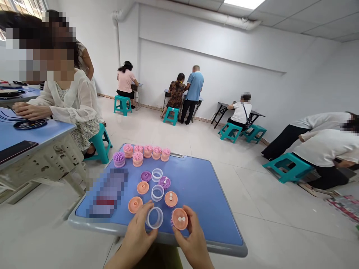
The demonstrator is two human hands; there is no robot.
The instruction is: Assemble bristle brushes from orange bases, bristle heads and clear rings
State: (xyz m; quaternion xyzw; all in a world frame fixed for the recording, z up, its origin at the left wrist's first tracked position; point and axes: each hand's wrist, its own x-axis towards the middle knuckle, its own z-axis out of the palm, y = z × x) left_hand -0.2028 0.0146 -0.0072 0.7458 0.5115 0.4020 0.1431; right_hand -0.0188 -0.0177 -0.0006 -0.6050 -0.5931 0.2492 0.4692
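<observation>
The left hand [139, 233] is pinching a clear plastic ring [154, 218] by its rim at the lower middle of the frame, with the round opening facing up toward the camera and tilted slightly. The right hand [188, 239] is gripping a peach bristled disc [180, 219] just beside the ring. The disc's flat face, carrying two white pegs, is turned upward, and pink bristles are showing along its left edge. Both are being held over the near edge of the blue counter [224, 244]. Higher up, more peach discs [135, 204] and clear rings [157, 193] are lying in a loose cluster. Pink brush heads [144, 151] are standing in a row along the far edge, with a purple brush head [119, 158] at its left end.
</observation>
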